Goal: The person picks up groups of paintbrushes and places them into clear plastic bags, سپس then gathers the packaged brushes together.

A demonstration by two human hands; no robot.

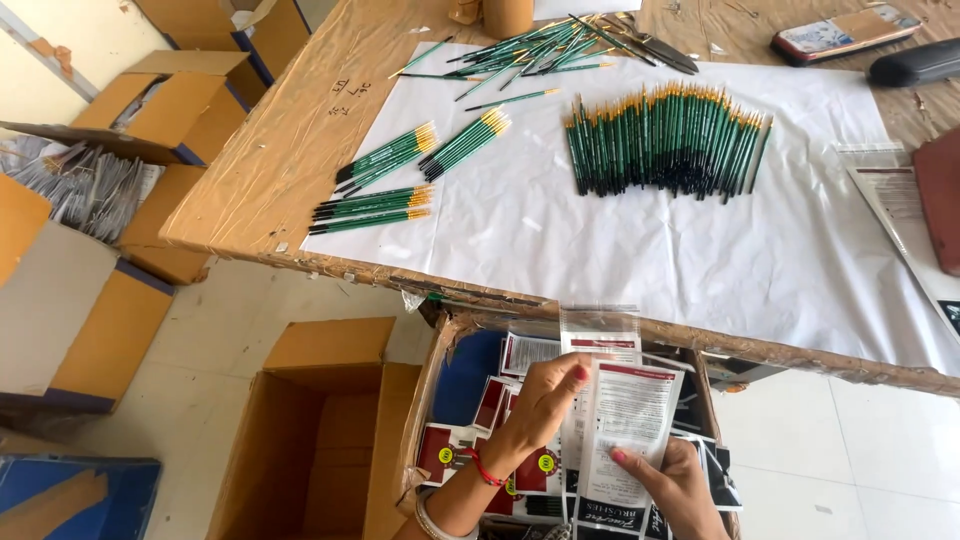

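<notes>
My left hand [535, 410] and my right hand [672, 482] together hold a clear plastic sleeve with a printed white and red card [625, 420] over an open cardboard box [425, 380] full of similar printed packets. The left hand grips the sleeve's left edge, the right hand its lower right edge. On the table above lies a white paper sheet [620, 240] with a long row of green-handled paintbrushes [665, 140], two small bundles of brushes [425, 150], another bundle [370, 208] and a loose pile [530, 45] at the far edge.
An open empty carton [320, 430] stands on the floor left of the packet box. More cartons [160, 100] and a box of silvery items [85, 185] lie at far left. A phone [845, 30], a dark case [915, 62] and printed cards [895, 195] sit at the table's right.
</notes>
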